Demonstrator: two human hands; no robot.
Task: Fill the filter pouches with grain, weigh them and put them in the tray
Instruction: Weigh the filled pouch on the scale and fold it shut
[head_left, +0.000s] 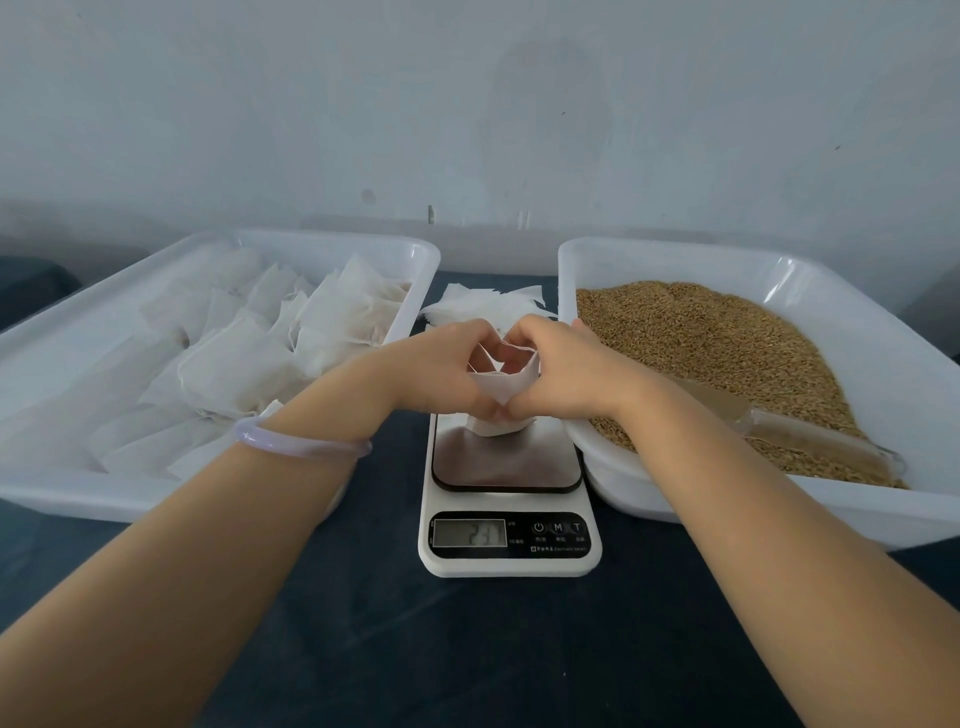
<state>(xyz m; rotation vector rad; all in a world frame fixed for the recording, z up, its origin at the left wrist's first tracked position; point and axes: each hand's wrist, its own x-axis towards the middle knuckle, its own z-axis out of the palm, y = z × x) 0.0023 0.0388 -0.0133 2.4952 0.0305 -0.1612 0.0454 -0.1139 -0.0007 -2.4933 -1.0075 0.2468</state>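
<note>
Left hand (441, 371) and right hand (566, 371) pinch the pouch (497, 387) top from both sides, pouch bottom on the scale (506, 470). Tray (78, 496) left of scale, grain (701, 338) right.

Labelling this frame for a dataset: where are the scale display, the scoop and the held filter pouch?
scale display (470, 533): head view, centre of the grey readout.
scoop (810, 432): head view, on its clear handle.
filter pouch (498, 387): head view, white side below its open mouth.
</note>
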